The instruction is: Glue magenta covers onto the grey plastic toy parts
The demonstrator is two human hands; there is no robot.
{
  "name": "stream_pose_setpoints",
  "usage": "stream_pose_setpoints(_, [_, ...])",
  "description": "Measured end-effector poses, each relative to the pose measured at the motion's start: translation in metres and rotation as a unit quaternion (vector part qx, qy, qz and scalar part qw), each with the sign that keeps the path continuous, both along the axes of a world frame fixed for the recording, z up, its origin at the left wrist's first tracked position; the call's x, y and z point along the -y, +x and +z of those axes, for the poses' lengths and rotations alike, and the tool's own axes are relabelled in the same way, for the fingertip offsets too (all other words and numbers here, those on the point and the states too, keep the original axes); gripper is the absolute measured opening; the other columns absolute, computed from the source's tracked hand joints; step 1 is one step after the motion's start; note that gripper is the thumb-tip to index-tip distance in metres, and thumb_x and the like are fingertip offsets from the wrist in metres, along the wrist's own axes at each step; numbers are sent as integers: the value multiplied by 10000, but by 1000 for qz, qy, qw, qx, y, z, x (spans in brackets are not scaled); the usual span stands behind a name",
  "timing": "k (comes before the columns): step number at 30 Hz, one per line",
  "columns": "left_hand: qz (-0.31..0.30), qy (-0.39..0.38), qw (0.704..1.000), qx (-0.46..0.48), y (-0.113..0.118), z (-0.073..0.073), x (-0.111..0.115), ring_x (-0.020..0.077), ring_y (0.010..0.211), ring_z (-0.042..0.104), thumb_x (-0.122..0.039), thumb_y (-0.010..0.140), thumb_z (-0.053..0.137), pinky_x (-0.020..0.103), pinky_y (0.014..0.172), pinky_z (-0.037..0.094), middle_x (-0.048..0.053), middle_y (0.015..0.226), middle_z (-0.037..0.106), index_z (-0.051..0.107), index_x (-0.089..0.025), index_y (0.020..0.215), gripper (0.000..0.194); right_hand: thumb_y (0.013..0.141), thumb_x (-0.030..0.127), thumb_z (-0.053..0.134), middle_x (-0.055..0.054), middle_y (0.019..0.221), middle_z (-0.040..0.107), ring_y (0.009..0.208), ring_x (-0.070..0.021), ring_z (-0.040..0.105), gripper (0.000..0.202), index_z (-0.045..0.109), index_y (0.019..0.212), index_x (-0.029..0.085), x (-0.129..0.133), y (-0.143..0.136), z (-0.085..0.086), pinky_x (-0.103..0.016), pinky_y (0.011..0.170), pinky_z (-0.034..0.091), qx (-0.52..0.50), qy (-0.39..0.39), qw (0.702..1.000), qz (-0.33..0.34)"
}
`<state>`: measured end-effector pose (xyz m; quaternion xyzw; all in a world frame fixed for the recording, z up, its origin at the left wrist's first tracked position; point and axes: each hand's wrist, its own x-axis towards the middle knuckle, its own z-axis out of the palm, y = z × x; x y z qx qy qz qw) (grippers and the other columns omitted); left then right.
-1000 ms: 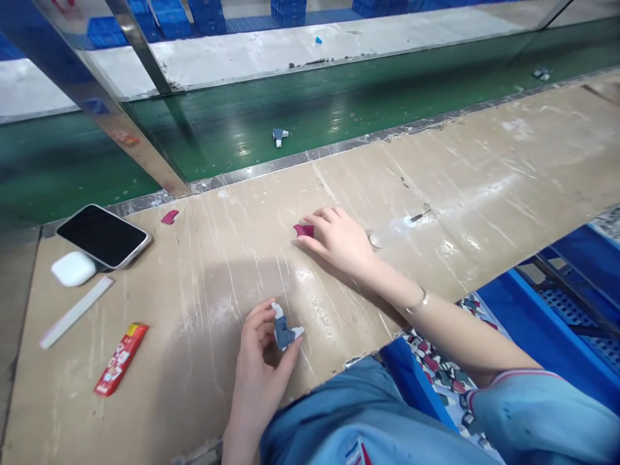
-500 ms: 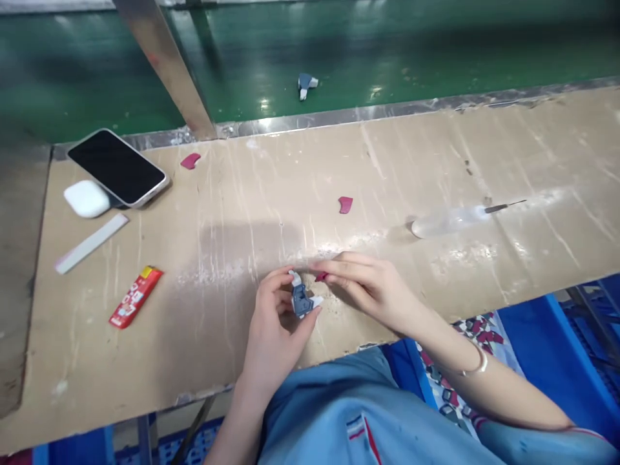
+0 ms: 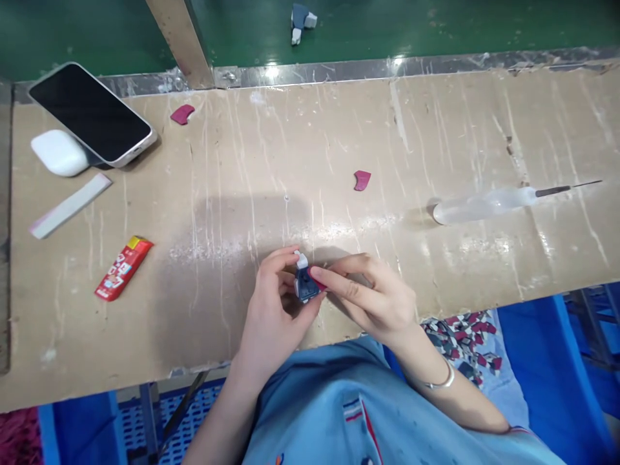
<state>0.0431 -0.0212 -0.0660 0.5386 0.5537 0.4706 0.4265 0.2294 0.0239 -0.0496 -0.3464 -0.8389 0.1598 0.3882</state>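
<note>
Near the table's front edge, my left hand (image 3: 278, 303) grips a small dark blue and white part (image 3: 305, 284) between thumb and fingers. My right hand (image 3: 371, 290) pinches a small dark red piece (image 3: 317, 281) and holds it against the face of the blue part. Fingertips partly cover the red piece. Another dark red piece (image 3: 361, 181) lies on the table beyond my hands, and a second loose red piece (image 3: 183, 114) is at the back left.
A phone (image 3: 92, 113), white case (image 3: 59, 153), pale strip (image 3: 71, 205) and red packet (image 3: 124, 268) lie left. A needle-tipped bottle (image 3: 484, 205) lies right. Another blue-white part (image 3: 301, 22) sits on the green surface (image 3: 411, 32). Below right, a bin (image 3: 557, 361) stands beside piled pieces.
My right hand has brought the red piece leftward onto the blue part, which my left hand still holds. The view has shifted, with the table's back edge now higher in the picture.
</note>
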Motion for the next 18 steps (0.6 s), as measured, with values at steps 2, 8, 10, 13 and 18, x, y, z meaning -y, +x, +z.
stream_pose_setpoints(2, [1, 0, 1000, 2, 0, -1, 0, 89, 852, 761, -222, 946, 846, 223, 768, 670, 83, 1494, 673, 600, -337, 1377, 510, 1099, 79, 620, -48, 989, 786, 881, -175, 773, 335, 774, 1368, 208, 0, 3, -3, -300, 734, 680, -5, -1, 1000, 22])
stream_pose_setpoints(8, [-6, -4, 1000, -2, -1, 0, 1, 73, 843, 757, -198, 944, 828, 211, 776, 659, 68, 1510, 665, 599, -350, 1367, 505, 1083, 81, 655, -43, 984, 795, 884, -183, 795, 355, 779, 1387, 215, 1, 4, -6, -311, 721, 703, -23, -23, 999, 28])
stream_pose_setpoints(10, [-12, -5, 1000, -3, -1, 1, 0, 82, 876, 774, -171, 940, 812, 213, 787, 661, 68, 1516, 659, 596, -349, 1361, 506, 1098, 100, 638, -51, 986, 807, 876, -190, 801, 352, 771, 1403, 216, -1, 2, -6, -327, 710, 705, -36, -23, 998, 43])
stream_pose_setpoints(13, [-16, -6, 1000, 2, -2, 1, 0, 98, 930, 797, -130, 930, 785, 212, 797, 661, 66, 1522, 649, 594, -349, 1352, 512, 1115, 128, 623, -64, 989, 819, 858, -188, 800, 300, 790, 1353, 202, -4, -1, -9, -332, 712, 704, -70, -33, 995, 59])
stream_pose_setpoints(18, [-16, 5, 1000, 11, -2, -3, 2, 109, 948, 802, -98, 911, 778, 241, 827, 677, 62, 1529, 624, 604, -349, 1358, 541, 1100, 214, 698, -67, 1013, 825, 911, -195, 812, 186, 845, 1214, 217, -5, -4, -11, -349, 802, 722, -116, -106, 985, 68])
